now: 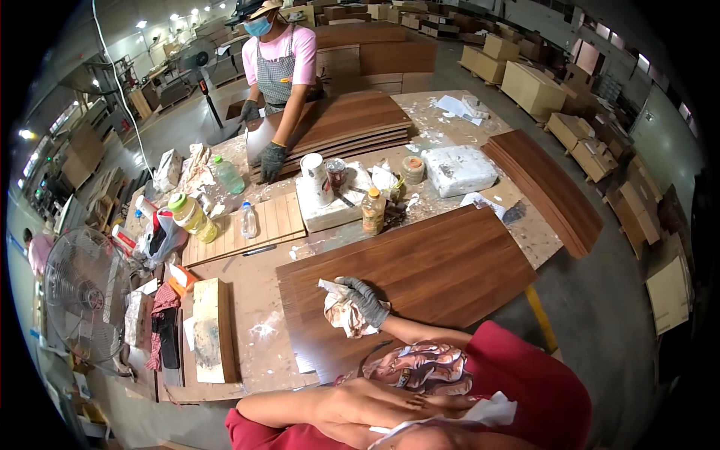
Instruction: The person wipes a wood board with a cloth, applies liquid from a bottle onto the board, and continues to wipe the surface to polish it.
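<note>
One brown wood-grain panel [450, 255] lies flat in front of me in the head view, at the near right of the counter [255, 304]. My right hand [365, 304], in a grey glove, is closed over a crumpled pale cloth [341, 313] and rests it on the near left part of the panel. My bare left hand [379, 405] is bent across my body, close to the camera, beside a piece of white fabric [491, 411]; I cannot tell whether it grips anything.

Just beyond the panel's far edge stands a yellow-capped bottle [373, 214] of brownish liquid. Farther back, a white cup [316, 182] stands on a stained white block [326, 219], with a white wrapped package [459, 171] to the right. On the left are a slatted wooden board [274, 225] with a small clear bottle [248, 223] on it, a pale wood block [208, 330] nearer me, and a wire-caged fan [86, 300] at the far left. To the right, a stack of long brown boards [544, 191] lies along the counter's edge. Across the counter, a co-worker [281, 64] in a pink top and checked apron has a gloved hand [271, 161] at the left end of a brown panel stack [352, 124].
</note>
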Demonstrator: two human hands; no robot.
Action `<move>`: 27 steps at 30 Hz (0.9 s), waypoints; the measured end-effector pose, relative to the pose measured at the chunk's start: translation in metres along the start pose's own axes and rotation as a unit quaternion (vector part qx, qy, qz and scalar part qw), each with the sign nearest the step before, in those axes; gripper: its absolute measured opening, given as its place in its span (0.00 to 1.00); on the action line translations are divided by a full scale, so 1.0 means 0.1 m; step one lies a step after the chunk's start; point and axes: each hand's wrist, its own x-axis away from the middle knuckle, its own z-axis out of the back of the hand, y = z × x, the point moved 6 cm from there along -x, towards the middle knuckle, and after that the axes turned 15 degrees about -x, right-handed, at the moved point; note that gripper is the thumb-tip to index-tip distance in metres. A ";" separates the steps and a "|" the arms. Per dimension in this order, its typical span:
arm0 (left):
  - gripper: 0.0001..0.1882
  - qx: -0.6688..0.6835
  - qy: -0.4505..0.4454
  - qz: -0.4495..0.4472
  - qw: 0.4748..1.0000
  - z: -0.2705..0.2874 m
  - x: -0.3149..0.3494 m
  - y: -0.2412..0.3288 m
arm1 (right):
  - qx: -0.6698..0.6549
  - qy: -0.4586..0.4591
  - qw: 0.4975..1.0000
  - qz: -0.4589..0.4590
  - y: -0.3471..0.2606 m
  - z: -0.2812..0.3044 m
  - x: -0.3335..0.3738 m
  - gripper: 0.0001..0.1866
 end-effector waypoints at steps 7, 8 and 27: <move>0.25 0.066 -0.046 -0.021 0.997 -0.12 -0.29 0.00 | 0.023 0.013 0.999 -0.028 -0.11 -0.04 0.02 0.23; 0.25 0.080 -0.036 -0.032 0.996 -0.10 -0.29 0.01 | 0.025 0.015 0.999 -0.026 -0.10 -0.03 0.02 0.23; 0.16 -0.121 -0.079 -0.019 0.989 0.29 -0.21 0.61 | -0.007 0.003 1.000 -0.014 0.04 0.02 -0.01 0.21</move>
